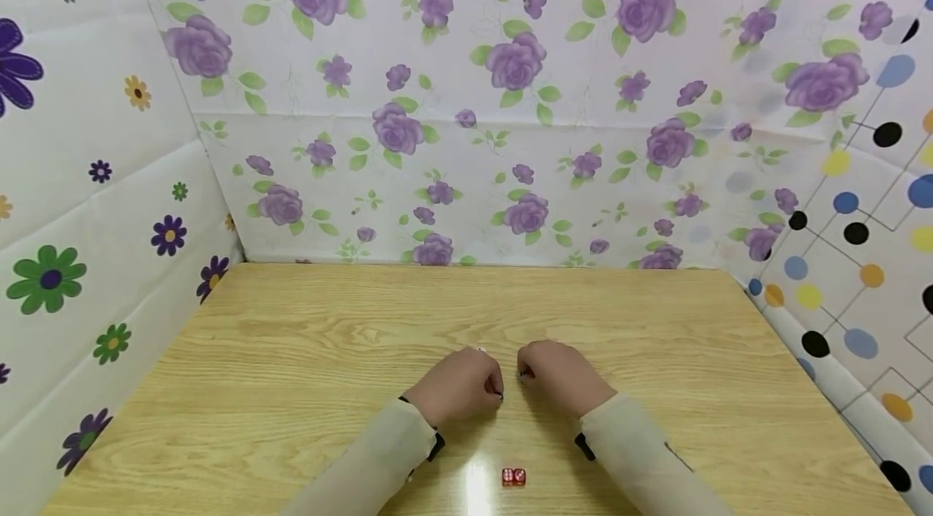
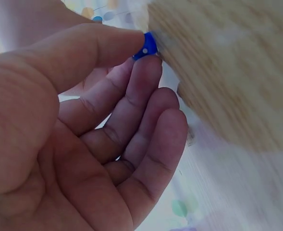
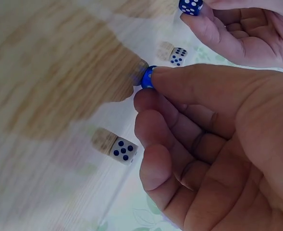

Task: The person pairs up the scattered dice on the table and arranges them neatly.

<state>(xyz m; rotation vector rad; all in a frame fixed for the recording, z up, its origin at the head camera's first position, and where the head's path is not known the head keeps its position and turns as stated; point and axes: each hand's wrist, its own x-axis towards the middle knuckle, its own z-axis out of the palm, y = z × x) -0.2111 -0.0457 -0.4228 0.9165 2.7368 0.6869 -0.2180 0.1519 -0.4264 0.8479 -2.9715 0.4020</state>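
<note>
My left hand [image 1: 459, 384] pinches a blue die [image 2: 148, 46] with white pips between thumb and fingertip, low over the wooden table. Facing it across a narrow gap, my right hand [image 1: 561, 374] holds another blue die [image 3: 148, 77] the same way, right at the tabletop. Most of each blue die is covered by the fingers. Two white dice with blue pips lie on the table in the right wrist view, one die [image 3: 124, 150] near my right fingertips and the other die [image 3: 178, 56] between the hands. In the head view the hands mostly hide them.
Two red dice [image 1: 513, 477] sit side by side on the table [image 1: 328, 354], between my forearms and nearer to me. A flowered sheet [image 1: 466, 119] hangs along the back edge, with patterned sheets on the left and right sides.
</note>
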